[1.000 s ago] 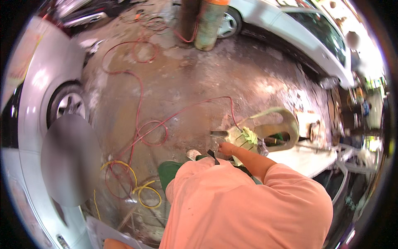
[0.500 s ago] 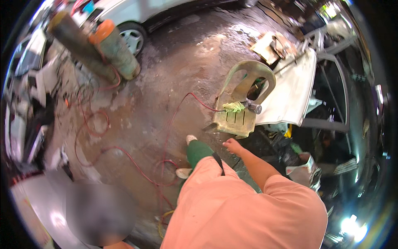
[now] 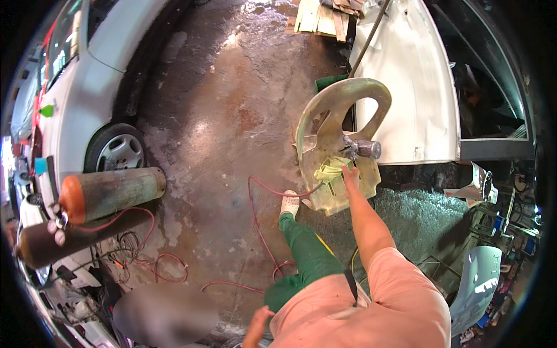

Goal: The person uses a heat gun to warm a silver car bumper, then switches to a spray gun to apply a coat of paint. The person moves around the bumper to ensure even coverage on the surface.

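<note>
My right hand point(image 3: 349, 174) grips a crumpled pale green cloth point(image 3: 329, 167) lying on the seat of a grimy beige plastic chair point(image 3: 342, 91). Just above the cloth sits a tool with a metal cup point(image 3: 368, 149), apparently a spray gun. A red hose point(image 3: 271, 189) runs from beneath the cloth down to the floor. My left hand point(image 3: 260, 315) is low at my hip, beside my green trousers, its fingers too indistinct to read.
A white car point(image 3: 104, 75) stands left, beside two gas cylinders point(image 3: 113, 190) lying across the view. A white panel point(image 3: 406, 81) and long rod point(image 3: 368, 43) are behind the chair, wood scraps point(image 3: 319, 17) beyond. Loose hoses cross the floor point(image 3: 209, 133).
My view has swung right, bringing the chair closer and shifting the cylinders left. My right hand has reached forward onto the cloth; my left hand has come into view at the bottom.
</note>
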`<state>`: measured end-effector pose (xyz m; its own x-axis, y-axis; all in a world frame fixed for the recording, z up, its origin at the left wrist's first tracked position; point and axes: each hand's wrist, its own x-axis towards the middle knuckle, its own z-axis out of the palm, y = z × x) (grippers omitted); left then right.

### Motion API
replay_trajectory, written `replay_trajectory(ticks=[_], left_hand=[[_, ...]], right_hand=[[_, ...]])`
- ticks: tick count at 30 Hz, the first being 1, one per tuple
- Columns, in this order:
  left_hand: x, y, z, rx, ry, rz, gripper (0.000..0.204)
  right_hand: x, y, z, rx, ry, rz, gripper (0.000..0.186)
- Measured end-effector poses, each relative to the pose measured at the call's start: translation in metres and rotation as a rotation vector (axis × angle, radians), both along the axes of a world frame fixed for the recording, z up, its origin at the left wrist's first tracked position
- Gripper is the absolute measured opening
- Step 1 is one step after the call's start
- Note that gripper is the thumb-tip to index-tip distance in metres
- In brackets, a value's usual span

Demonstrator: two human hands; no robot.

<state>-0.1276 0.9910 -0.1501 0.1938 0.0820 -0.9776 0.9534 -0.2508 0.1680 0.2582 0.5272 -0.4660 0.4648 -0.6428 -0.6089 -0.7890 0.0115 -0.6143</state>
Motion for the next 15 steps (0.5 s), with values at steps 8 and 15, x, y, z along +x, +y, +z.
replay_trajectory(ticks=[8,15], left_hand=[[0.069,0.001,-0.049,0.091,-0.261,-0.615,0.046],[0.328,-0.052,-0.111,-0.056,-0.709,-0.341,0.051]], right_hand=[[0.093,-0.007,-0.041,0.531,-0.461,-0.506,0.040],[0.033,0.080,0.130,0.349,-0.305,-0.409,0.041]])
